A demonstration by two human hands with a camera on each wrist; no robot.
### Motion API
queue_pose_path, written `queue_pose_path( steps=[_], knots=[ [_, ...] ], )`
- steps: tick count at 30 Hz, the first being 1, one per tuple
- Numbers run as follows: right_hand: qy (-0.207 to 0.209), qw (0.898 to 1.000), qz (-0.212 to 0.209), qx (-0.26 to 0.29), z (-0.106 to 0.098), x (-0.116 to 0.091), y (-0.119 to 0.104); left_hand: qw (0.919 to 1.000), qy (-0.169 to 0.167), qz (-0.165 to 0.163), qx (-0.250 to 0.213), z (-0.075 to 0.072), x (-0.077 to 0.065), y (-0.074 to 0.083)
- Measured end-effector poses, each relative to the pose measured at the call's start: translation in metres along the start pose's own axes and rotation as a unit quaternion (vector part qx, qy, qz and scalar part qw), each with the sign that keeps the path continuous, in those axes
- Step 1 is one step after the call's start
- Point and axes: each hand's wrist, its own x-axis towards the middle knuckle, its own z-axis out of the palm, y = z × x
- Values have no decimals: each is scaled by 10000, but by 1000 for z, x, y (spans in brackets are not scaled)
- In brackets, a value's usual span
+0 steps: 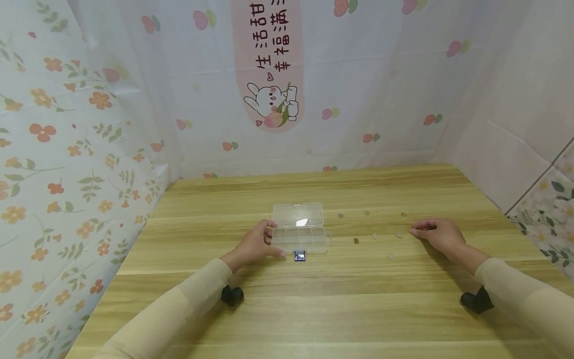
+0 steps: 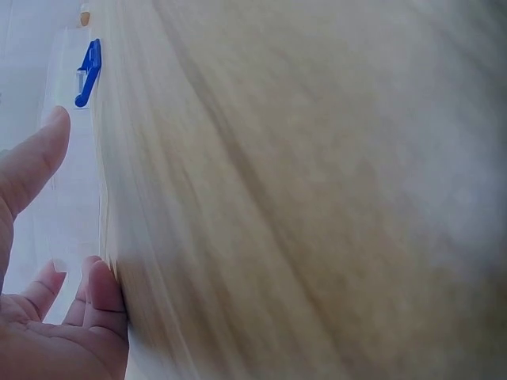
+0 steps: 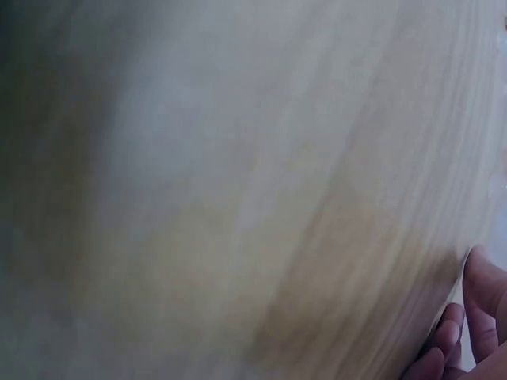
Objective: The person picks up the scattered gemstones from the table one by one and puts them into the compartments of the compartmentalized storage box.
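At the head view's centre, box: clear plastic, on the counter (image 1: 314,299); its dividers show faintly, and what its compartments hold is hard to make out.
Lid (image 1: 287,215): laid back behind the box (image 1: 316,246), partly lost in a white glare.
Latch (image 1: 299,256): blue, at the box's front edge; it shows again at upper left in the left wrist view.
Left hand (image 1: 255,244): around the box's left end, grip spread, thumb straight along the front, fingers loosely bent; the hand covers that corner, so how firmly it presses cannot be told. The left wrist view cuts the hand off at the left and bottom edges.
Right hand (image 1: 441,235): right of centre, low over the counter, thumb and forefinger tips close together; whether the grip pinches anything cannot be told. Its own wrist view shows only part of it, at lower right.
Bits (image 1: 356,241): seven small brown, grey and pale pieces between box and right hand, too small to identify.
Cloth (image 1: 381,89): behind the counter, its writing cut off at the top edge.
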Motion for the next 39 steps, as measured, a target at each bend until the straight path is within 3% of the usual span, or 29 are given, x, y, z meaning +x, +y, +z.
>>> queue_pose_path(
  steps=[15, 22, 31, 39],
  knots=[
    [179, 9996, -182, 79, -5, -6, 0, 9999, 70, 62, -67, 1, -1, 4],
    [69, 9985, -158, 519, 1, -7, -20, 9999, 78, 49, -68, 1, -2, 5],
    [50, 9926, -451, 1129, 12, -5, -49, 9999, 96, 97, -32, 0, -1, 2],
    [-220, 9870, -504, 1513, 26, -5, -70, 10000, 60, 52, -54, 0, -2, 2]
  ],
)
